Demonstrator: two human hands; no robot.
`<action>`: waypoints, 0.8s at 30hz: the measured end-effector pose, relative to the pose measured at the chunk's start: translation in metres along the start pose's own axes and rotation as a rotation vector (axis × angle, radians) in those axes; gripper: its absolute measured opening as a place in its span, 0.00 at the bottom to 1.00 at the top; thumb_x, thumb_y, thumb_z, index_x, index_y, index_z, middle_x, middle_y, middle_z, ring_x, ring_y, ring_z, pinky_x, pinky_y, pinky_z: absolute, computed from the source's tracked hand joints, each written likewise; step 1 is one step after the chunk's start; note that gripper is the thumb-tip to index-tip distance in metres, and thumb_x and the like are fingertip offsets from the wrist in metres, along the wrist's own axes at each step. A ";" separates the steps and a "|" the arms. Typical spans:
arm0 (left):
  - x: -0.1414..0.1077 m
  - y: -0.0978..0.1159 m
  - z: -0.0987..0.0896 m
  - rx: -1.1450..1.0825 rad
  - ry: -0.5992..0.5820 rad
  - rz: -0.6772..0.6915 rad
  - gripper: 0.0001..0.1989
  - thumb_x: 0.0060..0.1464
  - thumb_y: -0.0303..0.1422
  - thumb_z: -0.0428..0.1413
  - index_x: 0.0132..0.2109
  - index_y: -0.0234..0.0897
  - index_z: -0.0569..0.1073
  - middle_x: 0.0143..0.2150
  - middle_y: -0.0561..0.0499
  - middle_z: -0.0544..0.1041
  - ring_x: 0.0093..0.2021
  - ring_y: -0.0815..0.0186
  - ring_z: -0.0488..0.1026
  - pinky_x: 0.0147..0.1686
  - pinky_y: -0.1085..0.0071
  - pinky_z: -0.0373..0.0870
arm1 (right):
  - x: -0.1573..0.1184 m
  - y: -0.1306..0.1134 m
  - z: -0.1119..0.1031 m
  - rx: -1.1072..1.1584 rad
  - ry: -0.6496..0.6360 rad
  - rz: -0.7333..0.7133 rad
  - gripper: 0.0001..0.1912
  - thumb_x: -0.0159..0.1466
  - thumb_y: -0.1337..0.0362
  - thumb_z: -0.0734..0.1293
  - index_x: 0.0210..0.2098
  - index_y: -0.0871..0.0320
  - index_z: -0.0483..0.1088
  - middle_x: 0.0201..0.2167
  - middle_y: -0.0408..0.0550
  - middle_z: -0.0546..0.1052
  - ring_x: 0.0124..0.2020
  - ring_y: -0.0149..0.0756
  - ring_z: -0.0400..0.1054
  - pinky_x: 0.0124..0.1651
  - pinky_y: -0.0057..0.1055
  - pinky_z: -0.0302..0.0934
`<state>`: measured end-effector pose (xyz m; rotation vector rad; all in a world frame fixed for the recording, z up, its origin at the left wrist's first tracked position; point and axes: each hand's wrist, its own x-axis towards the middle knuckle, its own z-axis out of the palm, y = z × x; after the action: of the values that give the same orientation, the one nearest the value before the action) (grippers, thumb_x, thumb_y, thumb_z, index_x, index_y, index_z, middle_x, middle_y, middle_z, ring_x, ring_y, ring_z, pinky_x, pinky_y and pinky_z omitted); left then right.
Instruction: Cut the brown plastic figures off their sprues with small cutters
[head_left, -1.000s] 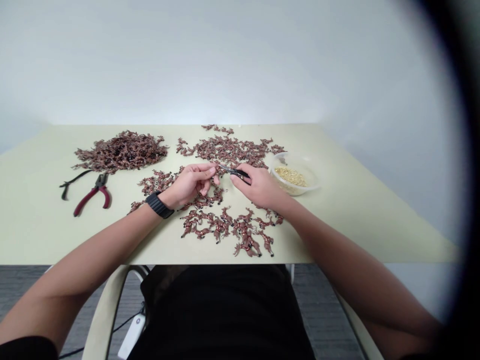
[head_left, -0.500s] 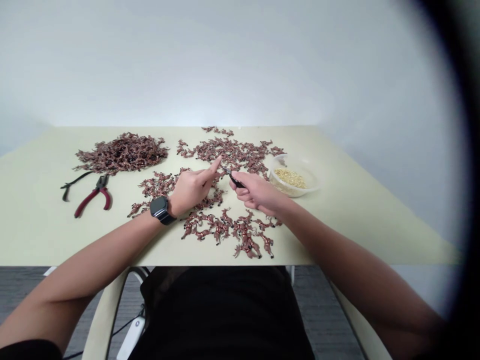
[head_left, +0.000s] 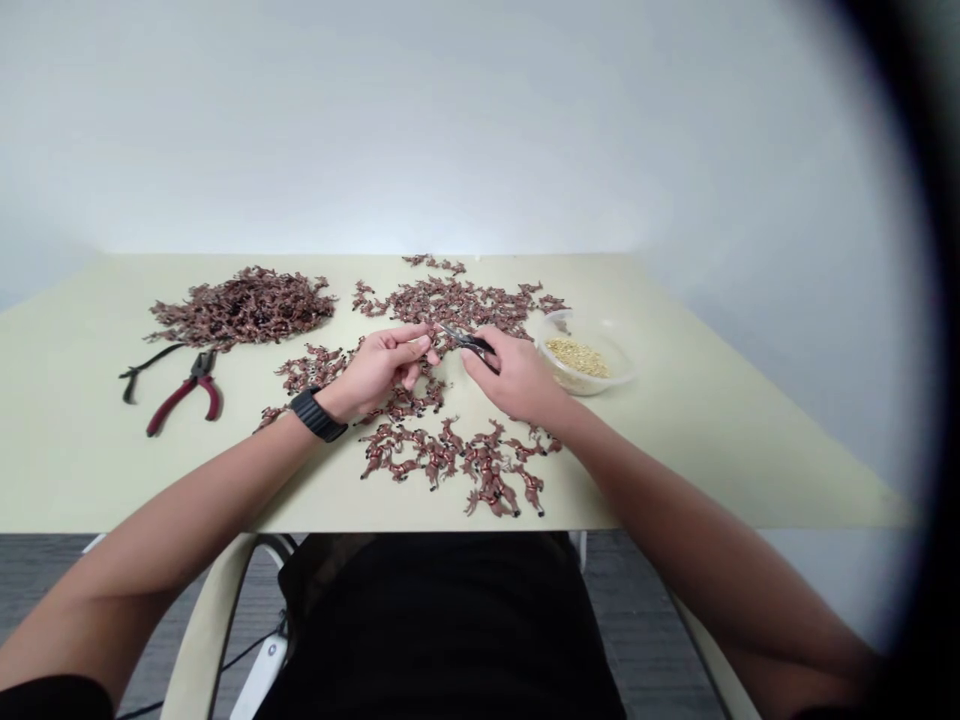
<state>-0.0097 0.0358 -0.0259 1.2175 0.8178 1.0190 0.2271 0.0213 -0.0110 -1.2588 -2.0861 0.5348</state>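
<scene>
Pliers sit gripped in the right hand, left hand's hold unclear, well inside table edge.

No lettering (nor any number) is readable.

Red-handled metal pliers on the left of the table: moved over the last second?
No. The red-handled metal pliers show no shift in any direction, judged against the near edge of the pale yellow tabletop.
</scene>
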 end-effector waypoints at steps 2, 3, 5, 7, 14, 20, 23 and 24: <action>-0.001 0.001 0.000 -0.035 -0.012 -0.018 0.21 0.58 0.38 0.68 0.55 0.34 0.80 0.38 0.49 0.80 0.20 0.78 0.64 0.20 0.77 0.64 | 0.000 0.000 -0.001 -0.021 -0.016 -0.020 0.17 0.73 0.48 0.61 0.40 0.55 0.66 0.31 0.45 0.73 0.29 0.36 0.63 0.35 0.34 0.50; -0.001 0.001 0.001 -0.038 -0.020 -0.024 0.20 0.59 0.38 0.67 0.56 0.34 0.79 0.38 0.49 0.80 0.20 0.78 0.64 0.20 0.78 0.64 | 0.000 0.001 -0.001 -0.025 -0.024 -0.023 0.16 0.73 0.48 0.61 0.40 0.55 0.66 0.31 0.45 0.73 0.29 0.36 0.63 0.35 0.34 0.50; -0.002 0.001 0.003 -0.037 -0.038 -0.026 0.20 0.60 0.38 0.67 0.56 0.34 0.80 0.38 0.49 0.80 0.20 0.78 0.64 0.19 0.78 0.63 | 0.000 0.001 -0.001 -0.026 -0.034 -0.027 0.16 0.73 0.48 0.60 0.41 0.55 0.67 0.31 0.46 0.73 0.29 0.36 0.63 0.35 0.34 0.50; -0.003 0.002 0.003 -0.039 -0.048 -0.019 0.18 0.61 0.37 0.66 0.56 0.35 0.80 0.38 0.49 0.80 0.20 0.78 0.64 0.19 0.78 0.62 | 0.000 0.001 -0.001 -0.024 -0.039 -0.030 0.16 0.73 0.48 0.60 0.41 0.55 0.67 0.30 0.45 0.73 0.29 0.36 0.63 0.35 0.34 0.50; -0.004 0.002 0.005 -0.008 -0.048 -0.002 0.22 0.61 0.39 0.66 0.60 0.36 0.79 0.39 0.48 0.81 0.19 0.79 0.63 0.19 0.78 0.62 | 0.000 0.003 0.002 0.018 -0.044 -0.011 0.17 0.73 0.48 0.61 0.41 0.55 0.67 0.27 0.43 0.71 0.28 0.36 0.63 0.34 0.34 0.50; -0.008 -0.008 0.010 0.476 0.140 0.290 0.27 0.64 0.42 0.62 0.67 0.38 0.75 0.38 0.47 0.84 0.20 0.73 0.67 0.24 0.73 0.69 | -0.001 -0.003 0.016 0.398 -0.136 0.197 0.20 0.73 0.45 0.61 0.33 0.54 0.64 0.25 0.41 0.63 0.24 0.31 0.54 0.27 0.29 0.47; -0.005 -0.011 -0.005 0.940 0.224 0.574 0.22 0.66 0.34 0.59 0.65 0.45 0.77 0.35 0.49 0.84 0.24 0.71 0.69 0.27 0.72 0.67 | 0.000 -0.007 0.013 0.878 -0.398 0.429 0.22 0.72 0.42 0.60 0.34 0.54 0.62 0.24 0.37 0.52 0.21 0.29 0.40 0.21 0.27 0.37; -0.003 -0.012 -0.011 1.049 0.186 0.634 0.23 0.65 0.31 0.58 0.65 0.48 0.77 0.40 0.48 0.85 0.26 0.70 0.71 0.29 0.71 0.68 | 0.001 -0.008 0.011 1.002 -0.487 0.485 0.22 0.71 0.42 0.60 0.34 0.54 0.62 0.24 0.36 0.50 0.21 0.29 0.37 0.20 0.26 0.34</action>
<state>-0.0190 0.0364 -0.0398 2.4067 1.2083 1.2490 0.2141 0.0184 -0.0134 -1.0226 -1.4069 1.9576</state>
